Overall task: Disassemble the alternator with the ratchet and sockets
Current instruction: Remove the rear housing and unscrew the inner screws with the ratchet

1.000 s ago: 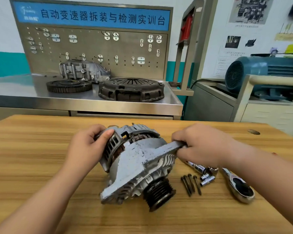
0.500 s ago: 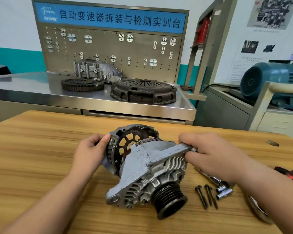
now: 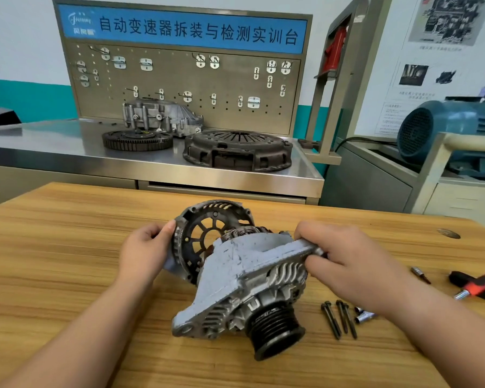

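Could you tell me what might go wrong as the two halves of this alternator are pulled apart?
The round slotted grey rear cover, gripped by the left hand, sits tilted away from the grey front housing that the right hand holds; prying it crooked may snag the copper windings showing in the gap.
The three long black bolts lie loose on the wooden table and could roll away.

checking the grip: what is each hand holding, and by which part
Left hand: rear cover, by its rim; right hand: front housing, by its mounting arm.
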Demonstrator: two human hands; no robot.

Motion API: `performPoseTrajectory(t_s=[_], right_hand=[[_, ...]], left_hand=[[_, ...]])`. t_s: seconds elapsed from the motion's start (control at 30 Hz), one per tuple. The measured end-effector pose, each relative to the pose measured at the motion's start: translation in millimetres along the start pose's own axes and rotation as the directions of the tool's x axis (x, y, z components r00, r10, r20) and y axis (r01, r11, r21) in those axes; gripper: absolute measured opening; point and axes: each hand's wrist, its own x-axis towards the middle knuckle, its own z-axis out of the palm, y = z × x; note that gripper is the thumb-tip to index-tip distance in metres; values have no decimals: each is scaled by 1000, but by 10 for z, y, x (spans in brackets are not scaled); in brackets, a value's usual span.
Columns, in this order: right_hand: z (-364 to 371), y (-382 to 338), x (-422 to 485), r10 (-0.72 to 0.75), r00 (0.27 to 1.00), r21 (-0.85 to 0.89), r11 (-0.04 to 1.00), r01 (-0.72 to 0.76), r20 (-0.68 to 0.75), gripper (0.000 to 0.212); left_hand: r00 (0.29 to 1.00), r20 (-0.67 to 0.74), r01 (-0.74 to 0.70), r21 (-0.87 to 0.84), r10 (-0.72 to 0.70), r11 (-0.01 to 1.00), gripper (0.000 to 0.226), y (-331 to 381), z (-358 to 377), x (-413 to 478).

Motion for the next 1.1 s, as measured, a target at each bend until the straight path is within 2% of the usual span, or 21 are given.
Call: performPoseTrajectory(t_s=[0.07, 0.2, 0.37, 0.43, 0.57, 0.63, 0.7, 0.77, 0.83, 0.87, 0.9, 0.93, 0.97, 1.0, 1.03, 1.07, 1.1], right_hand=[[19, -9, -93, -18, 999, 0, 1000, 18, -38, 10], [70, 2, -333, -36, 994, -15, 999, 35, -105, 15], [113, 69, -541, -15, 991, -36, 999, 11, -134, 17], [114, 75, -564, -3, 989, -29, 1000, -2, -145, 14], [128, 49, -590, 21, 990, -17, 1000, -24, -141, 6], [138, 48, -608, 29, 990, -20, 999, -33, -140, 14], [142, 45, -617, 49, 991, -32, 998, -54, -124, 13], [135, 34, -618, 69, 993, -21, 997, -71, -100, 9], [115, 16, -612, 90, 994, 13, 996, -90, -56, 9], [105, 7, -609, 100, 994, 26, 995, -99, -34, 13], [92, 1, -610, 117, 993, 42, 992, -117, -3, 16], [70, -6, -610, 144, 989, 55, 988, -146, 37, 18], [42, -10, -616, 176, 981, 71, 981, -181, 77, 21], [10, -29, -617, 203, 973, 103, 971, -214, 107, 24], [-24, -52, -621, 237, 963, 170, 951, -257, 129, 28], [-51, -81, -614, 278, 949, 270, 912, -309, 146, 32], [-64, -92, -603, 335, 926, 380, 845, -376, 171, 36]], left_hand=[[998, -52, 40, 10, -39, 999, 35, -86, -63, 83], [968, -243, 87, 64, -69, 994, 38, -243, -376, 296], [928, -306, 244, 69, -212, 967, 36, -406, -569, 440], [924, -287, 293, 109, -252, 950, 35, -406, -568, 444], [938, -166, 344, 348, -304, 872, 35, -389, -585, 458], [941, -114, 334, 460, -318, 823, 33, -384, -598, 478], [938, -65, 315, 576, -342, 755, 28, -331, -615, 462], [946, -29, 253, 692, -323, 677, 28, -259, -642, 425], [970, -8, 151, 801, -242, 579, 31, -98, -681, 292], [982, 23, 91, 815, -189, 573, 29, 3, -685, 184], [983, 84, 37, 782, -164, 622, 28, 104, -689, 42], [970, 165, 19, 678, -178, 734, 30, 194, -695, -126], [931, 278, 60, 521, -236, 851, 33, 307, -707, -338], [854, 412, 168, 360, -318, 918, 35, 418, -718, -592], [747, 529, 283, 293, -402, 913, 39, 532, -729, -822], [667, 588, 340, 307, -458, 889, 42, 565, -702, -1003], [650, 608, 353, 289, -456, 890, 43, 503, -651, -1165]])
